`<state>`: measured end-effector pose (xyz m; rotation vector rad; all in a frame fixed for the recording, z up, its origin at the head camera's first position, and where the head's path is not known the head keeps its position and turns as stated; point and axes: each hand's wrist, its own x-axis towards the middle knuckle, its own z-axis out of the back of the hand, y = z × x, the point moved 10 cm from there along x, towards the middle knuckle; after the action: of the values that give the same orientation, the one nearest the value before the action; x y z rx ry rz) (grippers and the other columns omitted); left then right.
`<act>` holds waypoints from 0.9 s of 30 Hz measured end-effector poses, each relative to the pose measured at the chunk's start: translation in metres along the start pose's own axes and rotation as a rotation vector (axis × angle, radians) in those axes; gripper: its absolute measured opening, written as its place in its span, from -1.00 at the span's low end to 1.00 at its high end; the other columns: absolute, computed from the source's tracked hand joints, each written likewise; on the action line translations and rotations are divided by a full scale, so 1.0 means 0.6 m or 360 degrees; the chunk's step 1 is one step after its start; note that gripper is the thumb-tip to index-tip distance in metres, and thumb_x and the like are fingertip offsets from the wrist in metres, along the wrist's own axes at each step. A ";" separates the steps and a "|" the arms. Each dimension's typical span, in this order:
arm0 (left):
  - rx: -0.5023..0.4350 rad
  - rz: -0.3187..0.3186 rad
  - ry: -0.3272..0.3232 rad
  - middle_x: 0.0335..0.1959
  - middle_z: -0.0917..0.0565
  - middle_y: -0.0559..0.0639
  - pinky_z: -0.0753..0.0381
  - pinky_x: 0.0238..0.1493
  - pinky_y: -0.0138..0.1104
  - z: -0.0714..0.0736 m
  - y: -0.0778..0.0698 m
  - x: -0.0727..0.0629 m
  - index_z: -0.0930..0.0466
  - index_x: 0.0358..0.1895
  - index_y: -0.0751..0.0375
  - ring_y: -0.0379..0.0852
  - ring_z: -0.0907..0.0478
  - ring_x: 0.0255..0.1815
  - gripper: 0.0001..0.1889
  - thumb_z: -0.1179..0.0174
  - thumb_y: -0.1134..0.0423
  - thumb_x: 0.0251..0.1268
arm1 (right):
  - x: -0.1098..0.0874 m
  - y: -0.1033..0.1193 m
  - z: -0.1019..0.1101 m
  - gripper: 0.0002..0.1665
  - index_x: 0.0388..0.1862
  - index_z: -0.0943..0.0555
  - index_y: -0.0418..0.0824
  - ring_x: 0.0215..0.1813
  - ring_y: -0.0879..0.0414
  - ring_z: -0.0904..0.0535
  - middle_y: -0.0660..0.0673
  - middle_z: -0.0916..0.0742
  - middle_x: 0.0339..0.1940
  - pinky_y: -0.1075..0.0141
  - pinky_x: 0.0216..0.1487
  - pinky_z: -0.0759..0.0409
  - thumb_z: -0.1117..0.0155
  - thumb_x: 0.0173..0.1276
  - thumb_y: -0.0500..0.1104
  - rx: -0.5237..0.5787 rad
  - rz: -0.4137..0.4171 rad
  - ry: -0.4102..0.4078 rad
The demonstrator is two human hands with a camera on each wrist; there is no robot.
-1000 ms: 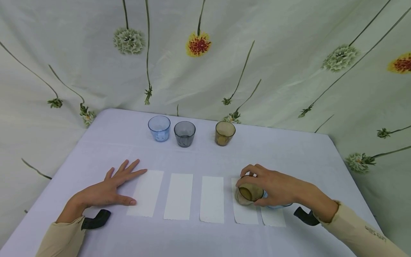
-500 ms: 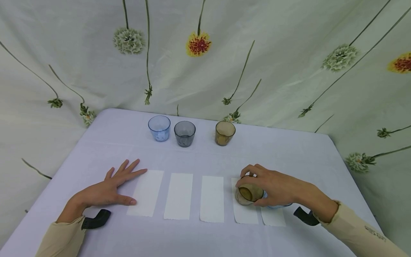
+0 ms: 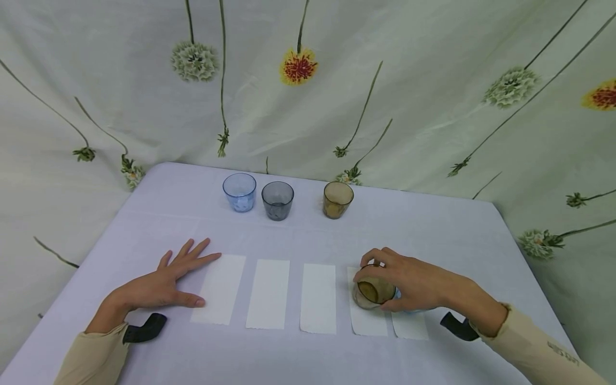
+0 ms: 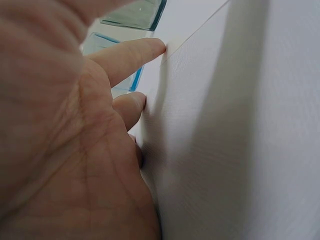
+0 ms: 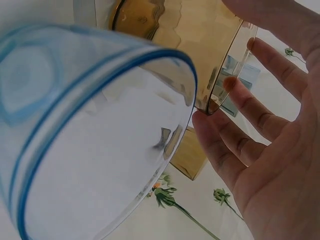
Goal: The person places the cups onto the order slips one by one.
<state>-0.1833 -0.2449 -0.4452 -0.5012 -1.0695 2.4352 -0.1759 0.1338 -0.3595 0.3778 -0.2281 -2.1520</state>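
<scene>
Amber glass and blue glass were at the right-hand paper strips; three rear glasses apparently awaited placing.
The right hand gripped the amber glass; the left hand lay apart, fingers spread, holding nothing.

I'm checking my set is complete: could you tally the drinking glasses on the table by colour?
Amber: 2 (held amber glass, back amber glass)
Blue: 2 (back blue glass, blue glass beside the right hand)
Grey: 1 (back grey glass)
Total: 5
</scene>
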 end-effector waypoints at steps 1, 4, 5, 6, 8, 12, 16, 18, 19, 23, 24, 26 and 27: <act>0.0000 -0.0002 0.0000 0.66 0.22 0.26 0.77 0.35 0.33 0.000 0.000 0.000 -0.20 0.56 -0.05 0.38 0.59 0.60 -0.09 -0.44 -0.04 0.13 | 0.000 0.000 0.000 -0.30 0.29 -0.49 0.11 0.30 0.13 -0.39 0.12 -0.43 0.30 0.20 0.11 -0.63 -0.56 0.18 -0.03 0.0002 0.0004 -0.0005; 0.0003 0.0002 0.0001 0.66 0.22 0.25 0.76 0.35 0.33 0.000 0.000 0.000 -0.20 0.56 -0.05 0.38 0.59 0.60 -0.08 -0.44 -0.04 0.13 | -0.001 0.001 0.001 -0.30 0.29 -0.49 0.11 0.30 0.12 -0.40 0.11 -0.43 0.30 0.20 0.11 -0.63 -0.56 0.18 -0.03 -0.0004 0.0015 -0.0015; 0.0005 0.0004 0.0000 0.66 0.22 0.25 0.76 0.35 0.33 0.000 0.000 0.000 -0.20 0.56 -0.05 0.38 0.59 0.60 -0.08 -0.44 -0.04 0.12 | -0.001 0.001 0.001 -0.30 0.29 -0.49 0.11 0.30 0.12 -0.39 0.11 -0.43 0.30 0.20 0.12 -0.63 -0.56 0.18 -0.03 0.0000 0.0018 -0.0017; 0.0007 0.0006 0.0001 0.66 0.22 0.25 0.76 0.35 0.33 0.000 0.001 0.001 -0.20 0.56 -0.05 0.38 0.59 0.60 -0.08 -0.44 -0.05 0.12 | -0.001 0.002 0.001 -0.30 0.29 -0.49 0.11 0.30 0.13 -0.40 0.11 -0.43 0.30 0.19 0.12 -0.63 -0.57 0.18 -0.03 -0.0001 0.0022 -0.0021; 0.0008 0.0011 0.0001 0.66 0.23 0.24 0.76 0.35 0.33 0.000 0.001 0.001 -0.20 0.56 -0.06 0.37 0.59 0.60 -0.08 -0.44 -0.05 0.12 | -0.002 0.002 0.002 -0.29 0.29 -0.49 0.11 0.29 0.13 -0.40 0.11 -0.43 0.29 0.20 0.12 -0.63 -0.57 0.17 -0.04 -0.0006 0.0030 -0.0029; 0.0010 0.0019 0.0001 0.66 0.23 0.24 0.76 0.36 0.33 0.000 0.002 0.001 -0.20 0.56 -0.05 0.37 0.60 0.60 -0.07 -0.44 -0.06 0.11 | -0.005 0.005 0.003 -0.22 0.36 -0.45 0.12 0.24 0.15 -0.41 0.10 -0.43 0.30 0.25 0.07 -0.64 -0.57 0.17 -0.05 -0.0030 0.0058 -0.0057; 0.0025 0.0042 0.0001 0.66 0.23 0.23 0.77 0.36 0.32 0.001 0.005 0.001 -0.19 0.56 -0.07 0.37 0.59 0.60 -0.07 -0.44 -0.07 0.10 | -0.009 0.004 0.004 -0.13 0.45 -0.36 0.14 0.26 0.14 -0.41 0.06 -0.43 0.36 0.23 0.05 -0.65 -0.55 0.20 -0.02 -0.0012 0.0031 -0.0074; 0.0027 0.0054 0.0001 0.66 0.23 0.23 0.78 0.35 0.32 0.001 0.007 0.001 -0.19 0.56 -0.07 0.37 0.60 0.60 -0.07 -0.44 -0.08 0.10 | -0.013 0.000 0.006 -0.11 0.48 -0.32 0.17 0.31 0.10 -0.39 0.02 -0.42 0.40 0.17 0.07 -0.65 -0.53 0.21 0.01 0.0020 -0.0015 -0.0080; 0.0024 0.0058 0.0001 0.66 0.23 0.23 0.78 0.35 0.32 0.001 0.008 0.001 -0.20 0.56 -0.07 0.38 0.60 0.60 -0.07 -0.44 -0.08 0.10 | -0.015 -0.003 0.007 -0.10 0.49 -0.31 0.18 0.34 0.08 -0.38 0.01 -0.40 0.42 0.14 0.09 -0.65 -0.52 0.22 0.03 0.0037 -0.0041 -0.0082; 0.0014 0.0056 -0.0003 0.66 0.23 0.24 0.79 0.35 0.32 0.000 0.007 0.001 -0.21 0.56 -0.04 0.39 0.59 0.60 -0.07 -0.44 -0.07 0.10 | -0.030 -0.014 0.018 -0.15 0.48 -0.32 0.19 0.40 0.06 -0.34 0.02 -0.40 0.44 0.05 0.17 -0.61 -0.48 0.26 0.09 0.0102 -0.0111 -0.0168; 0.0014 0.0054 -0.0004 0.66 0.23 0.24 0.79 0.35 0.32 0.000 0.006 0.001 -0.21 0.56 -0.04 0.39 0.59 0.60 -0.07 -0.44 -0.07 0.11 | -0.035 -0.016 0.022 -0.17 0.48 -0.33 0.18 0.41 0.07 -0.34 0.03 -0.40 0.44 0.04 0.19 -0.61 -0.47 0.27 0.11 0.0115 -0.0124 -0.0201; 0.0016 0.0052 -0.0006 0.66 0.23 0.24 0.79 0.35 0.31 0.000 0.006 0.001 -0.21 0.56 -0.05 0.39 0.59 0.60 -0.07 -0.44 -0.07 0.11 | -0.048 -0.023 0.031 -0.21 0.46 -0.36 0.19 0.41 0.10 -0.33 0.07 -0.42 0.42 0.03 0.21 -0.59 -0.45 0.28 0.13 0.0144 -0.0149 -0.0287; 0.0016 0.0051 -0.0006 0.66 0.23 0.24 0.79 0.35 0.31 0.000 0.006 0.001 -0.21 0.56 -0.05 0.39 0.59 0.60 -0.08 -0.44 -0.07 0.11 | -0.055 -0.026 0.035 -0.23 0.45 -0.37 0.19 0.42 0.11 -0.33 0.10 -0.43 0.41 0.01 0.22 -0.58 -0.45 0.29 0.13 0.0160 -0.0165 -0.0333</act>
<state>-0.1847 -0.2465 -0.4481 -0.5142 -1.0581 2.4691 -0.1777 0.1703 -0.3383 0.2245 -0.4451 -2.2888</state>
